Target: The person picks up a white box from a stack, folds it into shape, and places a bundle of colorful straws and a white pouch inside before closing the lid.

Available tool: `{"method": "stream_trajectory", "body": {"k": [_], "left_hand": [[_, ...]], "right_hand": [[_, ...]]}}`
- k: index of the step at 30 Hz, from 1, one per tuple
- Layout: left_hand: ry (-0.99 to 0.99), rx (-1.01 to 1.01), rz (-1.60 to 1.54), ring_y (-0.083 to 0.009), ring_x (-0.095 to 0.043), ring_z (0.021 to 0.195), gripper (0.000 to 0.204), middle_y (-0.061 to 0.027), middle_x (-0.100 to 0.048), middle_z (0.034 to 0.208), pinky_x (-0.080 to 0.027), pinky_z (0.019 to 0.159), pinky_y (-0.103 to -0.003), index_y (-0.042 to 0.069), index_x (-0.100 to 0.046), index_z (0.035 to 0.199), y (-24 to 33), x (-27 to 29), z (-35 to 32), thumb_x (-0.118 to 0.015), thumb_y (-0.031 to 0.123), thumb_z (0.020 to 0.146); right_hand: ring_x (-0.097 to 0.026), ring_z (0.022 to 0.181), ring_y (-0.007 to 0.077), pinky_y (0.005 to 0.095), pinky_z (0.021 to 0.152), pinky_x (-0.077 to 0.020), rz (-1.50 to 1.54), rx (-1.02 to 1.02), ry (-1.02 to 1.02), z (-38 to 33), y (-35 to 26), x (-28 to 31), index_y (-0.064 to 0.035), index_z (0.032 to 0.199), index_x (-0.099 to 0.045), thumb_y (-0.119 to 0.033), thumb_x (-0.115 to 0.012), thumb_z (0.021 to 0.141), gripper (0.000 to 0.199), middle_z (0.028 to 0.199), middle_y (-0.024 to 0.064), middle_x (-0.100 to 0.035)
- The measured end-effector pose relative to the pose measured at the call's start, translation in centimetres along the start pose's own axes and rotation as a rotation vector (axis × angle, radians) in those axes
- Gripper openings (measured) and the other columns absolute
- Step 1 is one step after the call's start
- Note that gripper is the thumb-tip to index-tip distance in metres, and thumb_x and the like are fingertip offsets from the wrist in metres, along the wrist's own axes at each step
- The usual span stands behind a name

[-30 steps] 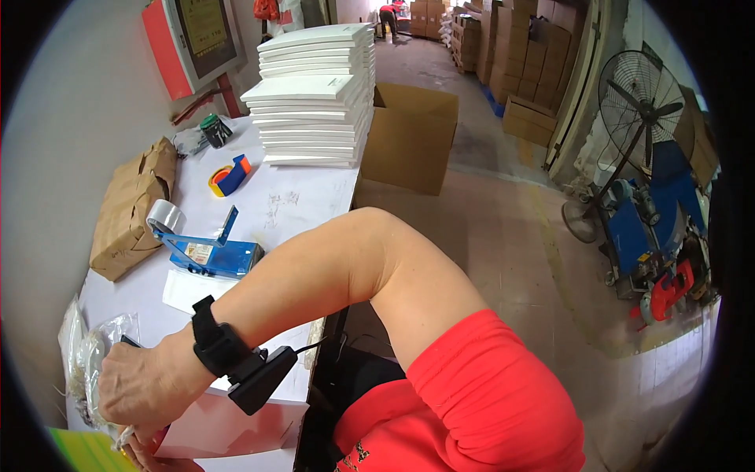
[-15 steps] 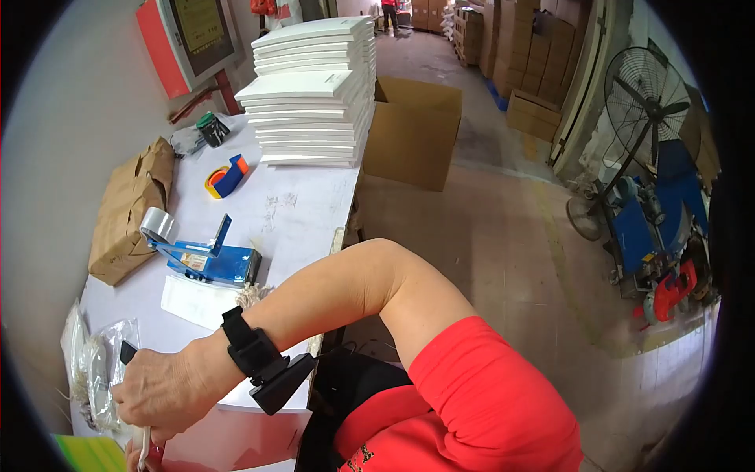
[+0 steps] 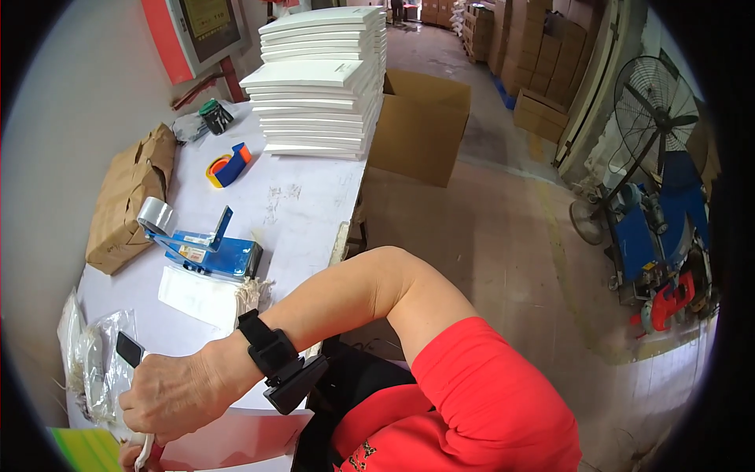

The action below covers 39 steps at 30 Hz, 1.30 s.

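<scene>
My right hand (image 3: 174, 396) is closed at the lower left, palm down. A flat dark rectangular piece (image 3: 130, 348) sticks out above its knuckles, and a white cord-like strip (image 3: 145, 450) hangs below its fingers. Whether these belong to one object is hidden by the hand. Part of my left hand (image 3: 130, 455) shows at the bottom edge beside the strip, its fingers mostly hidden. Under the hands lies a pinkish-red glossy sheet (image 3: 244, 437). Clear plastic bags (image 3: 98, 370) lie left of my right hand, and a yellow-green item (image 3: 82, 450) sits in the corner.
On the table stand a blue tape dispenser (image 3: 224, 256), a white bundle of strings (image 3: 197, 295), a small tape cutter (image 3: 228, 167), a brown paper parcel (image 3: 130, 200) and tall stacks of white booklets (image 3: 311, 110). An open carton (image 3: 421, 130) and a fan (image 3: 657, 118) stand beyond the table.
My right hand has shifted slightly right, and more of the dark rectangular piece shows above it. The view has tilted a little.
</scene>
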State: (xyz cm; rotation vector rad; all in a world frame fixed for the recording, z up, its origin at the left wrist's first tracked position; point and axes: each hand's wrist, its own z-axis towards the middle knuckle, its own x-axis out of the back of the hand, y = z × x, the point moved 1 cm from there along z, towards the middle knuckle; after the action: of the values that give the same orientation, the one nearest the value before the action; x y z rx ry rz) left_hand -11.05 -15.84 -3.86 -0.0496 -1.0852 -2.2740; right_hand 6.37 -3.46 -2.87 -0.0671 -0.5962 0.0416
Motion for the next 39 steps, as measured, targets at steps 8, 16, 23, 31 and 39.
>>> {"method": "stream_trajectory", "body": {"k": [8,16,23,31,39], "left_hand": [[-0.002,0.009,-0.046,-0.0229,-0.058,0.078,0.019,-0.0160,-0.061,0.091,-0.048,0.067,-0.034,-0.007,-0.065,0.089,-0.2,-0.8,-0.4,-0.062,0.012,0.086],[-0.169,0.323,-0.024,-0.0221,-0.056,0.074,0.019,-0.0142,-0.062,0.086,-0.045,0.063,-0.033,-0.003,-0.065,0.089,-0.1,-2.1,-1.3,-0.064,0.014,0.082],[0.164,-0.126,0.113,-0.0210,-0.059,0.074,0.017,-0.0137,-0.064,0.083,-0.048,0.066,-0.030,-0.005,-0.066,0.089,2.5,-0.3,2.7,-0.067,0.011,0.082],[0.233,-0.018,0.068,-0.0240,-0.062,0.078,0.016,-0.0164,-0.066,0.088,-0.051,0.071,-0.032,-0.006,-0.068,0.088,-1.6,0.6,2.2,-0.070,0.009,0.082],[0.198,0.039,0.037,-0.0225,-0.062,0.077,0.017,-0.0151,-0.066,0.089,-0.051,0.072,-0.033,-0.006,-0.066,0.090,-3.1,1.3,0.6,-0.070,0.009,0.082]], "right_hand": [[-0.061,0.059,0.0263,0.0348,0.050,-0.0484,0.060,-0.033,-0.014,-0.9,0.4,0.5,-0.0001,0.065,-0.057,-0.021,-0.065,0.072,0.024,0.066,0.0101,-0.058],[-0.063,0.062,0.0320,0.0396,0.052,-0.0496,0.015,-0.088,-0.178,-3.2,0.4,0.2,-0.0018,0.064,-0.064,-0.034,-0.068,0.072,0.033,0.065,0.0119,-0.062],[-0.063,0.060,0.0256,0.0368,0.049,-0.0464,-0.130,0.127,-0.030,3.0,0.9,2.9,-0.0067,0.062,-0.061,-0.037,-0.064,0.075,0.034,0.061,0.0067,-0.059],[-0.063,0.063,0.0264,0.0370,0.050,-0.0460,-0.053,0.135,0.019,4.6,2.8,0.3,-0.0069,0.064,-0.062,-0.041,-0.065,0.075,0.035,0.062,0.0066,-0.059],[-0.061,0.060,0.0273,0.0361,0.051,-0.0464,0.091,0.067,0.039,1.1,2.7,-1.5,-0.0055,0.065,-0.060,-0.036,-0.067,0.073,0.033,0.068,0.0069,-0.059]]}}
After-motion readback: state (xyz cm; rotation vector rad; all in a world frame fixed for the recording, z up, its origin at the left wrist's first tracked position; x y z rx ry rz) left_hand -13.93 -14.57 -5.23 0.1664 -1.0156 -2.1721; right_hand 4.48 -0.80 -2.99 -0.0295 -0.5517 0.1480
